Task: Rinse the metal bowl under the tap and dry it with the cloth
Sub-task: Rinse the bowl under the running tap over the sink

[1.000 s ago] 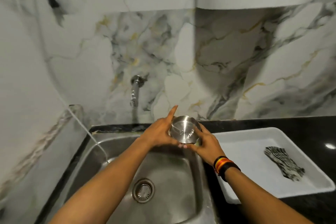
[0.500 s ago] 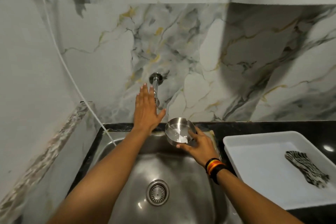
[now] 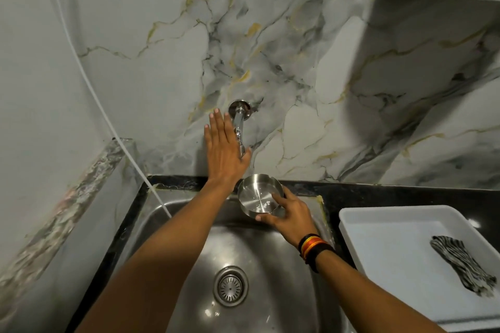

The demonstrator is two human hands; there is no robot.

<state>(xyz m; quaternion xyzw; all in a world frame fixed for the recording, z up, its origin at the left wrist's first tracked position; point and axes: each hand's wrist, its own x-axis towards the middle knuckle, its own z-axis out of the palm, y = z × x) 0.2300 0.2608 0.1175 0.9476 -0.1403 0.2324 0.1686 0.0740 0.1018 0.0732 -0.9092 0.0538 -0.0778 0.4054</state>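
Marble-veined wall panels rise behind a steel sink (image 3: 189, 224) set into a dark bench (image 3: 378, 192), and the tap (image 3: 239, 123) juts from the wall straight above the sink's back edge. Just below and slightly right of the tap's spout, the metal bowl (image 3: 259, 193) is held over the sink, tilted so its shiny inside faces the camera, a few droplets or specks showing in its base. The right hand (image 3: 290, 215) cups it from below and behind, fingers wrapped around the wall and rim. The left hand (image 3: 223, 150) is spread flat and empty, its thumb side against the tap; no water is visibly running. The bowl looks thin, rigid and light, likely slick once wet, so gripping across the rim and wall seems safest. Right of the sink, a white tray (image 3: 378, 216) holds the striped cloth (image 3: 460, 265), soft and easily bunched.
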